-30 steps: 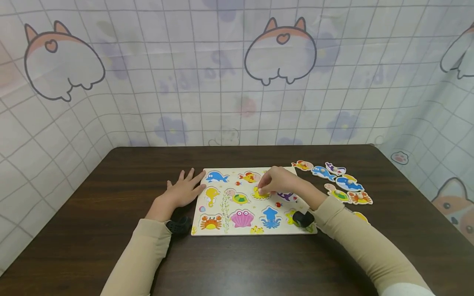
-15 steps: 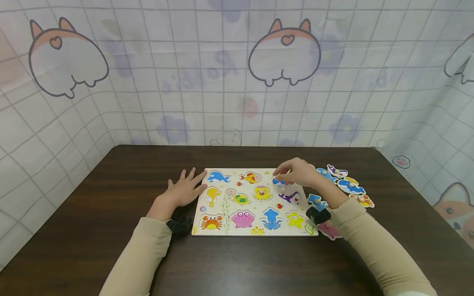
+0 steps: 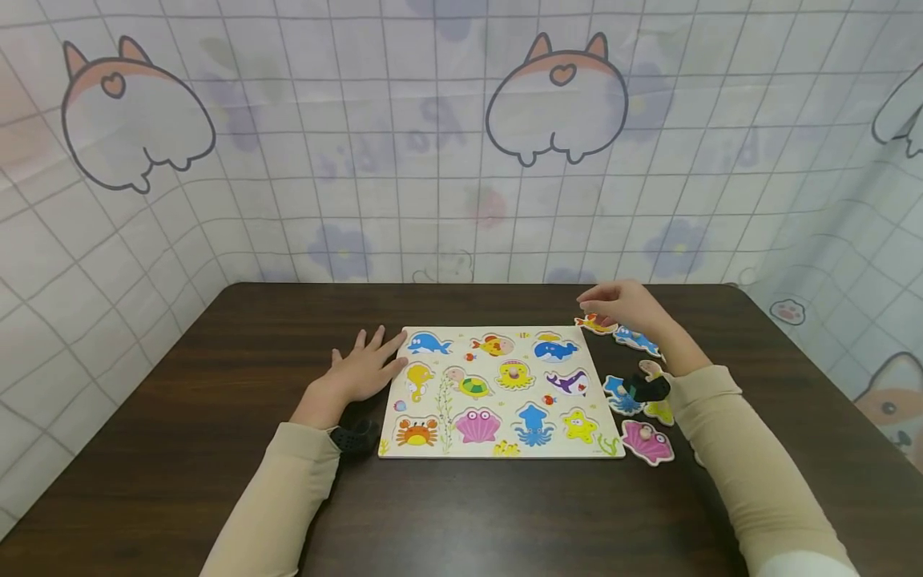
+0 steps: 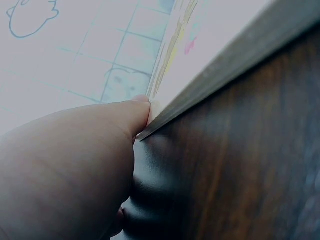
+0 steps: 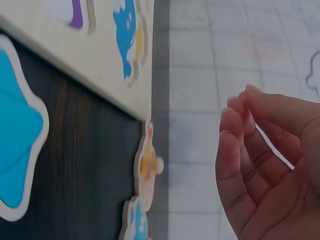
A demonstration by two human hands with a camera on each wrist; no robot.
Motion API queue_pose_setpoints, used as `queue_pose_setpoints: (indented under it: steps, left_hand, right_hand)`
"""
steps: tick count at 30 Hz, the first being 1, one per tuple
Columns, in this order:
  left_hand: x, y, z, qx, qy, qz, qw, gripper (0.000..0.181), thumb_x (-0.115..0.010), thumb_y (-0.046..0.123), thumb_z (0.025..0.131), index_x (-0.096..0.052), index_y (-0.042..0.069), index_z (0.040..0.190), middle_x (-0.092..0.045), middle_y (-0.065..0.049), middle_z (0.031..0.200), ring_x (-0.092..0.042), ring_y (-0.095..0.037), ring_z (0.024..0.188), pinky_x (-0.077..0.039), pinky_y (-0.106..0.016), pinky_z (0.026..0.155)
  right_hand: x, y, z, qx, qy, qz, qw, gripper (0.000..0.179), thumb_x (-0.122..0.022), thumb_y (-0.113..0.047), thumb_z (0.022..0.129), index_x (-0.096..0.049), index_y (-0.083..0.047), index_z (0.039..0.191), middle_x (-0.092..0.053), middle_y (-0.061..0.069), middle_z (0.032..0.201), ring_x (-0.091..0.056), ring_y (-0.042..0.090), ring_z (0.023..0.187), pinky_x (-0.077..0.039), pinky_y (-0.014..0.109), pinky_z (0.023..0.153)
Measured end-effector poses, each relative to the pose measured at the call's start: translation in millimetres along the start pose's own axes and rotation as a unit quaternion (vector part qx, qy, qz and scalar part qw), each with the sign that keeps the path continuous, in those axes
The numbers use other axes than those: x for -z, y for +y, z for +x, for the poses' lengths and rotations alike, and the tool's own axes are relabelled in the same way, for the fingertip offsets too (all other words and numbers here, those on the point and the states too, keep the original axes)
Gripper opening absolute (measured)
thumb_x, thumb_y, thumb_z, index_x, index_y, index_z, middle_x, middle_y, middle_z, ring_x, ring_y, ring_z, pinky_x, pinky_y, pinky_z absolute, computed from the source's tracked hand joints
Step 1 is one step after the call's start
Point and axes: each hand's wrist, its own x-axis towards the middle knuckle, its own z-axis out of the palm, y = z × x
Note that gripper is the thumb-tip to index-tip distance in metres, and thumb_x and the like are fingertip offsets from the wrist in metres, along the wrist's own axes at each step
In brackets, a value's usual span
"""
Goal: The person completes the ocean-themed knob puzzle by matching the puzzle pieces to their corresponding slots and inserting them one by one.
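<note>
A pale wooden puzzle board (image 3: pixel 587 449) printed with sea animals lies on the dark table. My left hand (image 3: pixel 360 373) is spread flat at its left side, fingertips at the edge; the left wrist view has the thumb (image 4: pixel 120 117) touching the board's side. Past the far right corner, my right hand (image 3: pixel 627 308) hovers by a red-and-yellow fish piece (image 3: pixel 597 324). In the right wrist view, its loosely bent fingers (image 5: pixel 235 160) and thumb come together with nothing visible between them, apart from the knobbed fish piece (image 5: pixel 146 172). The octopus (image 3: pixel 515 377) on the board shows a knob.
Right of the board lie a blue piece (image 3: pixel 636 340), a blue squid piece (image 3: pixel 622 395) and a pink shell piece (image 3: pixel 648 442). A turtle piece (image 3: pixel 658 410) is partly covered by the right wrist. A patterned cloth (image 3: pixel 404 160) hangs behind the table.
My right hand has moved from the octopus past the whale picture to the fish piece beyond the board's far right corner, lifting clear of the board. The left hand keeps its place.
</note>
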Motion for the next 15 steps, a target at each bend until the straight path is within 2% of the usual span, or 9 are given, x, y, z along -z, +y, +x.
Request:
queue_pose_setpoints:
  steps: [6, 11, 15]
  left_hand:
    - [0.7, 0.0, 0.1, 0.003, 0.002, 0.000, 1.0000, 0.065, -0.038, 0.047, 0.111, -0.019, 0.020, 0.167, -0.005, -0.022, 0.169, 0.003, -0.050, 0.153, 0.000, -0.080, 0.110]
    - [0.4, 0.1, 0.4, 0.001, 0.001, 0.001, 1.0000, 0.065, -0.038, 0.047, 0.111, -0.018, 0.020, 0.167, -0.004, -0.022, 0.169, 0.003, -0.050, 0.153, 0.000, -0.080, 0.110]
    - [1.1, 0.8, -0.6, 0.001, 0.001, 0.000, 1.0000, 0.065, -0.038, 0.046, 0.111, -0.019, 0.019, 0.167, -0.005, -0.023, 0.169, 0.003, -0.050, 0.152, 0.000, -0.080, 0.110]
  right_hand:
    - [3.7, 15.4, 8.2, -0.028, 0.011, 0.024, 0.9993, 0.042, -0.060, -0.022, 0.106, -0.061, 0.011, 0.133, -0.067, 0.027, 0.118, -0.066, 0.035, 0.096, -0.057, 0.044, 0.090]
    - [2.7, 26.1, 12.7, -0.053, 0.016, 0.022, 0.9982, 0.038, -0.061, -0.019, 0.105, -0.064, 0.011, 0.129, -0.070, 0.024, 0.112, -0.067, 0.027, 0.089, -0.058, 0.032, 0.079]
    - [1.5, 32.6, 15.5, -0.069, 0.013, 0.017, 0.9974, 0.034, -0.061, -0.014, 0.105, -0.066, 0.012, 0.125, -0.072, 0.021, 0.105, -0.067, 0.022, 0.084, -0.056, 0.028, 0.073]
